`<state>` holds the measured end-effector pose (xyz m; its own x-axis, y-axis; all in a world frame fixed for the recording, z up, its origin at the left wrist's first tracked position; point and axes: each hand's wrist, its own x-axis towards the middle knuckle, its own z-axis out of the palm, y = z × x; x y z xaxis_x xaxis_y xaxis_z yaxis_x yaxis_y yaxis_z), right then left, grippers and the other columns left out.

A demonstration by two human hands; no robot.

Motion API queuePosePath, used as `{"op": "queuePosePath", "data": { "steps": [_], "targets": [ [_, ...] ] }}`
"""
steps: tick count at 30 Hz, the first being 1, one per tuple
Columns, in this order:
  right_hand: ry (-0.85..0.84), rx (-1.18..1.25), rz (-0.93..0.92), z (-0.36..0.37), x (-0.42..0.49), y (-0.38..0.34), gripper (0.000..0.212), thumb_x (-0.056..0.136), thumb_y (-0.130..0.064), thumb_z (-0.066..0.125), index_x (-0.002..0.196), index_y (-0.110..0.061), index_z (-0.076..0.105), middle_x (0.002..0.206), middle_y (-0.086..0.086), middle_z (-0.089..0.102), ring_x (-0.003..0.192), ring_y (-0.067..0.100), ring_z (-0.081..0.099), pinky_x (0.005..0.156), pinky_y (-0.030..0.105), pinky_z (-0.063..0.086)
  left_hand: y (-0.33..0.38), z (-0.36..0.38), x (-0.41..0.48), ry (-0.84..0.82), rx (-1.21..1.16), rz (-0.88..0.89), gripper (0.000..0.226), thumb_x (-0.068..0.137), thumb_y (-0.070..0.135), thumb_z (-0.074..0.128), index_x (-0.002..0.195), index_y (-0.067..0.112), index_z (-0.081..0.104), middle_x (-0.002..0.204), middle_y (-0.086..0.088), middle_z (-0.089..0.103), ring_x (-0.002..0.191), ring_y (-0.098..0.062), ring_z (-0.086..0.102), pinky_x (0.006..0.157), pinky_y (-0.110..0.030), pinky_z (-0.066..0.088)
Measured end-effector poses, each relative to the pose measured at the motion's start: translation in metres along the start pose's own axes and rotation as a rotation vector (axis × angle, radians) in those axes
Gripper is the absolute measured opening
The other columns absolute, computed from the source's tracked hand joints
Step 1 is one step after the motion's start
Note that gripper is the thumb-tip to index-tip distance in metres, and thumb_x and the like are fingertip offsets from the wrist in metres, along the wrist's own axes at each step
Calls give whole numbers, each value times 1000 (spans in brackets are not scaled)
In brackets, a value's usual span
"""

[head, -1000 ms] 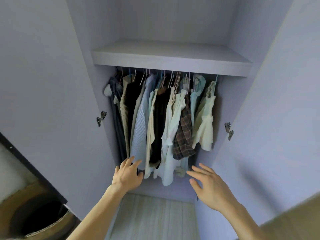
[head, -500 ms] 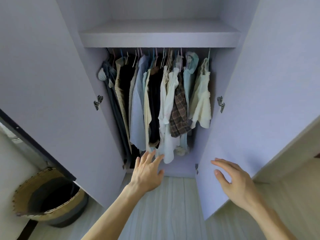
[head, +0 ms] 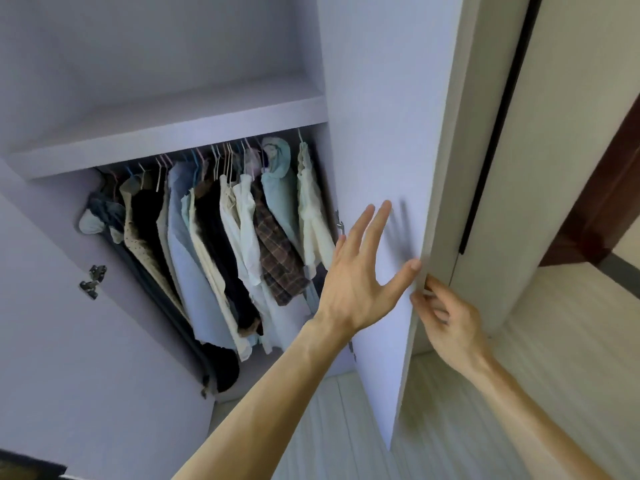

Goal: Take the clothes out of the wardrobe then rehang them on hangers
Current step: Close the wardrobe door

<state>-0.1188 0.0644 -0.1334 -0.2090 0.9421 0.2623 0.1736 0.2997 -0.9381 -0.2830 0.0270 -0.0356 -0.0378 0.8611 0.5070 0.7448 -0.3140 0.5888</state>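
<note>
Moved since before: both my hands, onto the right door (head: pixel 388 168) — left hand (head: pixel 360 271) splayed open at its inner face, holding nothing; right hand (head: pixel 446 317) curled round its edge.

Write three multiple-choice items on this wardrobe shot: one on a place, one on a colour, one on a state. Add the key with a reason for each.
1. Where is the brown plaid shirt?
A. hanging below the pale lilac shelf
B. lying on the floor
C. held in a hand

2. What colour is the inner face of the flat right wardrobe door?
A. black
B. red
C. pale lilac

3. What is the right hand doing?
A. hanging idle
B. gripping the door's outer edge
C. holding a hanger

Key:
1 A: it hangs between a white shirt and a pale blue-green garment.
2 C: the panel matches the shelf.
3 B: its fingers curl round the edge.
</note>
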Motion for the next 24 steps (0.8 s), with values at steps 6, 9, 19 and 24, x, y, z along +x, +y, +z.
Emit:
{"op": "queuePosePath", "data": {
  "steps": [6, 9, 19, 24],
  "targets": [
    [-79, -10, -63, 0, -2, 13, 20, 97, -28, 61, 109, -43, 64, 86, 2, 68, 84, 29, 67, 80, 33, 57, 12, 17, 19, 146, -6, 68, 76, 95, 39, 65, 156, 31, 21, 158, 27, 25, 143, -6, 37, 105, -45, 48],
    [-83, -37, -135, 8, -2, 13, 29, 97, -24, 62, 124, -35, 63, 94, -13, 69, 81, 12, 71, 74, 19, 56, 9, 13, 14, 181, 4, 26, 79, 90, 42, 67, 154, 44, 21, 152, 26, 38, 127, 0, 54, 95, -35, 55],
    [-211, -250, -434, 80, 18, 8, 56, 89, -47, 67, 142, -37, 51, 125, -17, 57, 86, -1, 63, 63, 22, 56, -32, -39, -36, 343, 169, -222, 49, 91, 36, 56, 139, 43, 45, 98, 27, 62, 81, 9, 67, 66, -3, 45],
    [-304, -317, -608, 136, 57, -3, 57, 96, -49, 50, 150, -48, 31, 156, -11, 31, 129, 12, 47, 90, 24, 50, -66, -76, -49, 491, 107, -406, 46, 98, 44, 46, 132, 72, 34, 90, 19, 66, 69, -11, 65, 64, -13, 52]
  ]
}}
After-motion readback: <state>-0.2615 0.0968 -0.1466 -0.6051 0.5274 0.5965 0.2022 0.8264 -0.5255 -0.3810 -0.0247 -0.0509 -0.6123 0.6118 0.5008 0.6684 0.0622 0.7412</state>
